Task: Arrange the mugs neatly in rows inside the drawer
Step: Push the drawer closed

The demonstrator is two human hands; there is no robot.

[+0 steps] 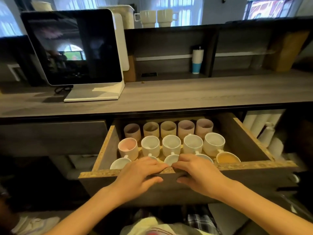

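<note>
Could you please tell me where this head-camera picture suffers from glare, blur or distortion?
Head view: wide-angle bending bows the countertop; the monitor screen mirrors bright windows; the paper cup stacks at right are smeared; the back row of mugs sits in shadow.

A grey wood-grain counter [186, 92] holds a dark-screened tablet on a white stand [74, 48] at left, a white tumbler with a blue base [197, 60] sits in a cubby behind, and stacked paper cups [260, 126] lie at right.
</note>
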